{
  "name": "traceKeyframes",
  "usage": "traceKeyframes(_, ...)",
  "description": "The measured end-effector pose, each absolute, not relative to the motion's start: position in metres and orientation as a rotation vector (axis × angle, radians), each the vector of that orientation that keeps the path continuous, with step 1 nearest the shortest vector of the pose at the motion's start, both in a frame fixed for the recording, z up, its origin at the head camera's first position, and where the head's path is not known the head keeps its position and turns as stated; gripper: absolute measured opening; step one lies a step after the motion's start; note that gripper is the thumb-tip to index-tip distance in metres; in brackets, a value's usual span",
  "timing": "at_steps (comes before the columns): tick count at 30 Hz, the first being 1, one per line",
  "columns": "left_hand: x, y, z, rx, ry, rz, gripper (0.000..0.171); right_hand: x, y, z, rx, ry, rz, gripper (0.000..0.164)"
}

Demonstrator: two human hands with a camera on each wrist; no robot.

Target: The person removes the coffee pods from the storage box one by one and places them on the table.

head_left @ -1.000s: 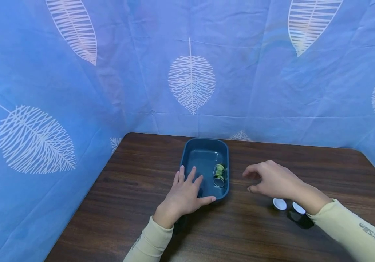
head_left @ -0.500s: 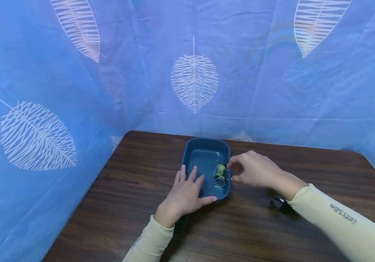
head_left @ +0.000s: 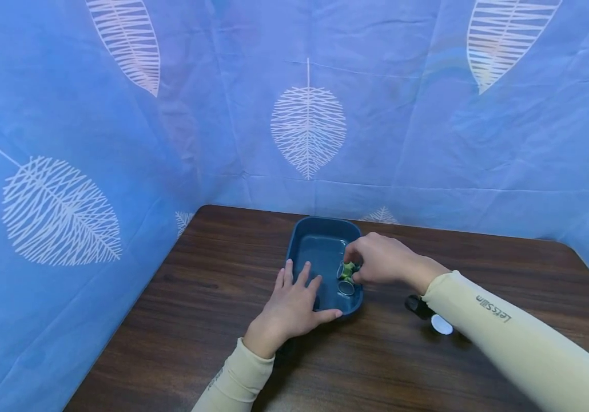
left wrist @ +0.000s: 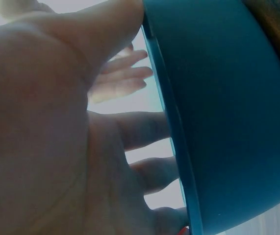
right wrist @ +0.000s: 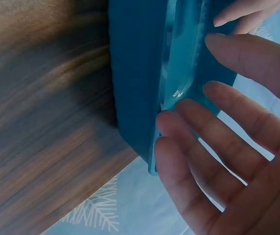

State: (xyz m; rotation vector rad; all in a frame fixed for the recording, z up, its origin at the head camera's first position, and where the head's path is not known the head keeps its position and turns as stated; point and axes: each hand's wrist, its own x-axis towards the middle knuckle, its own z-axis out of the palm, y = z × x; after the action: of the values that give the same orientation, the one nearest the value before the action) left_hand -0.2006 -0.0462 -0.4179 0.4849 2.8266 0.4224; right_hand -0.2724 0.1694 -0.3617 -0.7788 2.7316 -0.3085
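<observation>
A dark blue tray (head_left: pixel 299 237) stands on the table, with two small green capsules (head_left: pixel 346 287) showing rounded silvery ends inside it, along its right wall. My left hand (head_left: pixel 286 306) lies spread at the near left of the tray, its thumb along the near rim and its fingers reaching over the inside. From the right, my right hand (head_left: pixel 379 257) reaches over the tray's right rim, thumb and forefinger apart on either side of the green capsules. In the right wrist view its fingers (right wrist: pixel 223 147) are loosely bent and apart, with nothing seen between them.
On the brown wooden table (head_left: pixel 197 297), a small white-topped round piece (head_left: pixel 441 324) sits beside the right sleeve. A dark device (head_left: pixel 417 306) shows under the right wrist. A blue leaf-patterned cloth (head_left: pixel 222 143) hangs behind the table's far edge.
My right hand has moved left from over the table, across the tray's right rim, to the green capsules. The left hand keeps its place at the tray.
</observation>
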Motion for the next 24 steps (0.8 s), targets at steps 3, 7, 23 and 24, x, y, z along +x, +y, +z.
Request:
traceKeyframes(3, -0.200, -0.046, -0.417, 0.482, 2.830, 0.410, 0.084, -0.276, 0.164, -0.362, -0.779, 2.725, -0.274, 0.028)
traceKeyframes(7, -0.200, -0.046, -0.417, 0.469, 2.828, 0.409, 0.084, -0.282, 0.157, -0.363, -0.781, 2.707, -0.198, 0.027)
traceKeyframes(23, -0.201, -0.045, -0.418, 0.465, 2.817, 0.409, 0.084, -0.297, 0.140, -0.377, -0.762, 2.665, -0.038, 0.026)
traceKeyframes(24, -0.201, -0.045, -0.418, 0.465, 2.818, 0.410, 0.084, -0.297, 0.140, -0.379, -0.759, 2.664, -0.034, 0.026)
